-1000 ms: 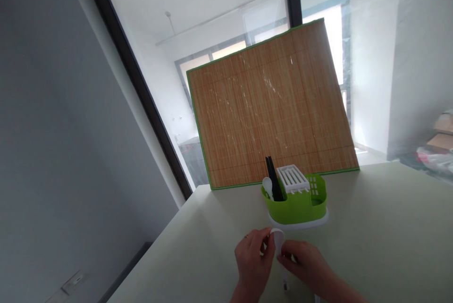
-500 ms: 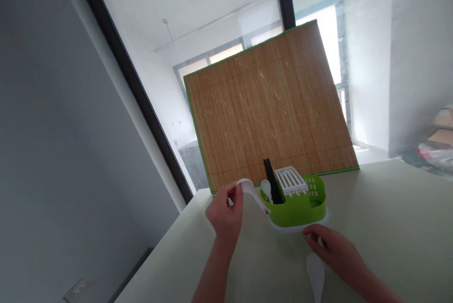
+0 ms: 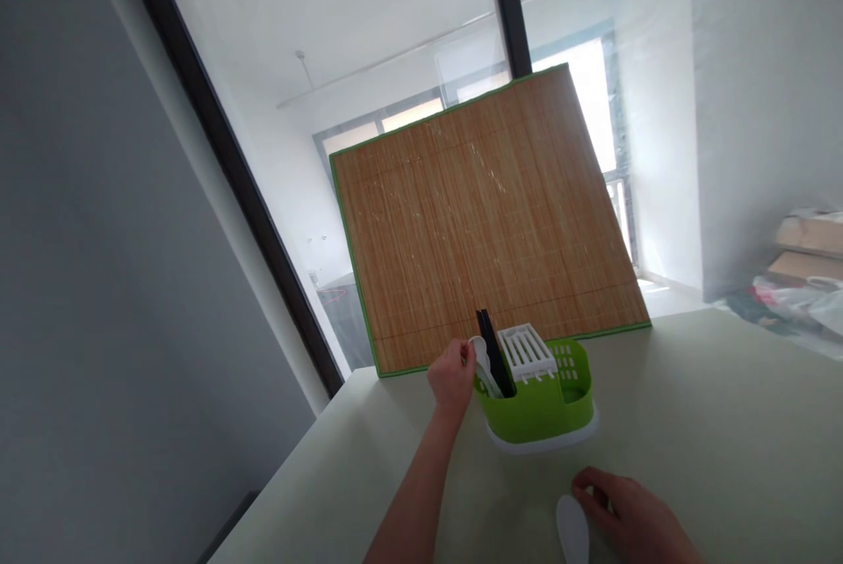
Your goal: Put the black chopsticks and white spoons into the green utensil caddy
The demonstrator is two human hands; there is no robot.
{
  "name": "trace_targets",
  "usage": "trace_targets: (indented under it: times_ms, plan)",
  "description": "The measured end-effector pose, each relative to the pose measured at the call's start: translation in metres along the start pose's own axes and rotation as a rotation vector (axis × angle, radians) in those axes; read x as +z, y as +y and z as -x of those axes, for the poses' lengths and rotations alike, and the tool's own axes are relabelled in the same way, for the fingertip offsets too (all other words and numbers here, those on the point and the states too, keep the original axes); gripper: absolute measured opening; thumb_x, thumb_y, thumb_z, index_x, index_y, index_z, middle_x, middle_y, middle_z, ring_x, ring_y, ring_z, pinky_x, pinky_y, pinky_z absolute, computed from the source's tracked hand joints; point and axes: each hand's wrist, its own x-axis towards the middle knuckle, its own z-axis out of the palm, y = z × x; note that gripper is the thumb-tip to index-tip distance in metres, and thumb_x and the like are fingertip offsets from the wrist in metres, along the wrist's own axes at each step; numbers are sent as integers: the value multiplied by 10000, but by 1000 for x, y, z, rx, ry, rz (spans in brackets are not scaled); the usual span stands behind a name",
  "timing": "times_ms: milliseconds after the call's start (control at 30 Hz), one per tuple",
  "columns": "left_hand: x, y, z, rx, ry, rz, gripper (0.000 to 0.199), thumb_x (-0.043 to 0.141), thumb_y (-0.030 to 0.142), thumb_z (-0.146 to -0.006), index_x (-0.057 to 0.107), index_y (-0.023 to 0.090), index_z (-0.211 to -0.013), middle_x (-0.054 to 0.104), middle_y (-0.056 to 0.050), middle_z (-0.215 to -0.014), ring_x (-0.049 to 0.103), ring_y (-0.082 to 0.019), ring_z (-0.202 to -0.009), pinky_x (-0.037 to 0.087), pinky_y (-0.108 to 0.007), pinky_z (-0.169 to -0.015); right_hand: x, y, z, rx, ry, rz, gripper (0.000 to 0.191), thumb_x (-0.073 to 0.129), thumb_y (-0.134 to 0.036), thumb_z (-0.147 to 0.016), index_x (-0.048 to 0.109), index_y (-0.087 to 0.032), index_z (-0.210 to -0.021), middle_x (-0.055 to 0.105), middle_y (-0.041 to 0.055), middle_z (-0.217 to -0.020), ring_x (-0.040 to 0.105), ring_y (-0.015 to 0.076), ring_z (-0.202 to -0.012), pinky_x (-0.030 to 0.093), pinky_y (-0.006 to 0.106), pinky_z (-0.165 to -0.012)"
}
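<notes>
My left hand (image 3: 453, 375) is closed on the bowl end of a white spoon (image 3: 480, 359), whose handle points down into the left compartment of a green utensil holder (image 3: 536, 415). Beside it in that compartment stand another white spoon, mostly overlapped, and a pair of black chopsticks (image 3: 495, 355). My right hand (image 3: 632, 511) is low on the right, fingers bent and slightly apart, with nothing visible in them. Its fingertips are right beside a white rice paddle (image 3: 572, 529) lying on the table; the paddle's lower end is cut off by the frame.
A white slatted rack (image 3: 527, 351) sits on top of the holder, whose base is white. Behind it, a bamboo mat (image 3: 487, 221) with green edging leans against a glass partition on the pale table (image 3: 717, 423). Cardboard boxes (image 3: 810, 235) and plastic bags are at far right.
My left hand has moved right and lowered the spoon's handle into the holder. My right hand has left the holder's base and come down beside the rice paddle. The view has shifted slightly.
</notes>
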Motion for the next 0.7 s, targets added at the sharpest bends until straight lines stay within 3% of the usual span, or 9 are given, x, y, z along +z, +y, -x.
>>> trace_targets:
  times_ms: [233,367,467,567,700]
  plan:
    - [11,-5,11,-67,-268,-92,262,456,377,-904,612,184,-820,684,-23,-782,614,-149,-714,287,-232,-573,0,-1,1,24,-75,-4,330,370,-404,-893,673,-274,-907,725,45,-809,660,253,-777,377,321,-635]
    - [11,-3,13,-101,-341,-120,172,490,339,-889,584,198,-916,669,-12,-788,609,-154,-729,286,-232,-567,2,-4,2,16,-111,-1,347,375,-429,-891,685,-273,-885,727,47,-801,657,253,-775,369,319,-637]
    - [5,0,11,-125,-329,-69,199,527,353,-868,555,204,-997,648,4,-770,600,-148,-703,288,-225,-558,3,-5,3,5,-119,22,321,418,-430,-864,690,-259,-869,718,51,-768,648,242,-736,342,302,-597]
    - [-4,3,15,-128,-227,37,253,519,397,-866,543,204,-1028,629,7,-780,592,-144,-698,312,-224,-572,5,-3,4,-3,-124,63,222,502,-371,-796,685,-247,-807,707,44,-733,635,227,-702,309,284,-563]
    - [-16,7,48,-88,-97,206,201,465,351,-893,565,204,-985,602,12,-732,572,-127,-669,353,-218,-595,13,4,3,-1,-87,96,163,533,-298,-748,686,-246,-764,710,40,-766,635,222,-735,309,274,-574]
